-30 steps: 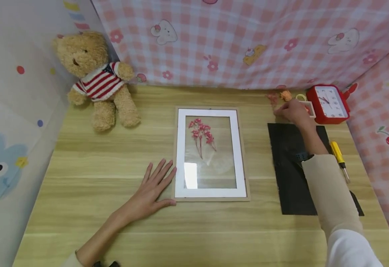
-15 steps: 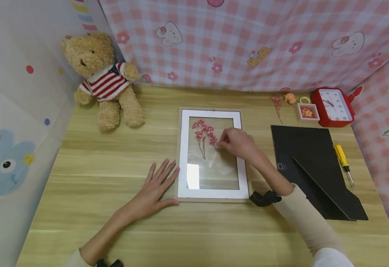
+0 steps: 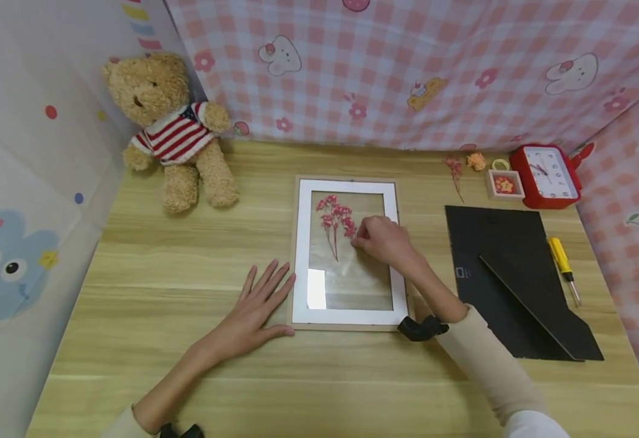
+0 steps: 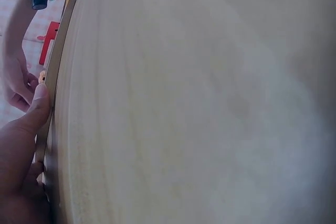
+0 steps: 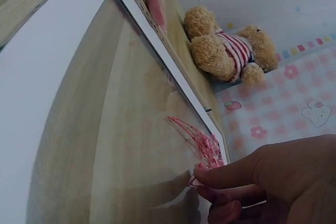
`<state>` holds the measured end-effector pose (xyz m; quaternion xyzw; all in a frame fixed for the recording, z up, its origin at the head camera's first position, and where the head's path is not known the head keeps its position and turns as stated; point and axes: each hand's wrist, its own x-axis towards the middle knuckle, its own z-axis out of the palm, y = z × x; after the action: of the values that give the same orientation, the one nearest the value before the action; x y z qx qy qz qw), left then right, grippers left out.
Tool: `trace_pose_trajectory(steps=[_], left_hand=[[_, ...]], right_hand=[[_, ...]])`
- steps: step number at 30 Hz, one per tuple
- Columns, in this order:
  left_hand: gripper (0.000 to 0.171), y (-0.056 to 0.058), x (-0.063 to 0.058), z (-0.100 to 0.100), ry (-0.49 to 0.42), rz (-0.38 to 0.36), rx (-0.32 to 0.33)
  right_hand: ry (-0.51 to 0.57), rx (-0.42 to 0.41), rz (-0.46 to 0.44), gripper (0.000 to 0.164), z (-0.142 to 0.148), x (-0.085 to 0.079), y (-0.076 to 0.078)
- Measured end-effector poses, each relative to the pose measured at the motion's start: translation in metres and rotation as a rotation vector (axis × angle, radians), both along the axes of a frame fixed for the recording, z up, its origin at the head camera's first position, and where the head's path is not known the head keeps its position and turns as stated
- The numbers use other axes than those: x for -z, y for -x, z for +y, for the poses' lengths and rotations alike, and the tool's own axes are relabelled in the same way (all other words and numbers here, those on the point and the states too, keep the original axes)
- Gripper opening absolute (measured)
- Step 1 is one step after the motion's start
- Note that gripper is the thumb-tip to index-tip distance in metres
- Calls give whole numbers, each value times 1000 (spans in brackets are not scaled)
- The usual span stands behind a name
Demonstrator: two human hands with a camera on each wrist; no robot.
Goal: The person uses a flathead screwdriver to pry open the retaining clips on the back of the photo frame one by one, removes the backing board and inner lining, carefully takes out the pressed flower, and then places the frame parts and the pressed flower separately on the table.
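A picture frame (image 3: 347, 326) with a light wood edge and a white inner border lies flat on the table. Pink dried flowers (image 3: 335, 214) lie on its glass in the upper left, their thin stems pointing down. My right hand (image 3: 386, 242) is over the glass, thumb and fingertips pinching a thin pink bit of dried flower (image 5: 193, 180) beside the bunch. My left hand (image 3: 256, 304) rests on the table with fingers extended, its fingertips and thumb at the frame's left edge. In the left wrist view the left thumb (image 4: 39, 106) lies along the frame's wood side.
On the right lie a black backing board (image 3: 495, 234) with a stand leg and a yellow-handled screwdriver (image 3: 562, 258). Behind are a red clock (image 3: 549, 173), a small box (image 3: 504, 184), an orange flower (image 3: 476, 161) and another pink sprig (image 3: 454, 170). A teddy bear (image 3: 179, 134) sits at back left.
My right hand has moved left from beside the small box to over the frame's glass, then slightly lower near the bunch. My left hand has stayed at the frame's edge.
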<state>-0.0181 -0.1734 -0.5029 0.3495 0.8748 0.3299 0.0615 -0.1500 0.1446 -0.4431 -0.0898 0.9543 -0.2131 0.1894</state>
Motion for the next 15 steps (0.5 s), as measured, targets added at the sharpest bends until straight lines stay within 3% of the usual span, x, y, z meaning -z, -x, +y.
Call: trace_pose_trajectory(steps=[9,15], left_hand=[[94,0,4,0,-53,51,9],[96,0,2,1,-31,20,4]], right_hand=[[42,16,-47,22,3,1,1],[157,34,-75,19,16,-1,4]])
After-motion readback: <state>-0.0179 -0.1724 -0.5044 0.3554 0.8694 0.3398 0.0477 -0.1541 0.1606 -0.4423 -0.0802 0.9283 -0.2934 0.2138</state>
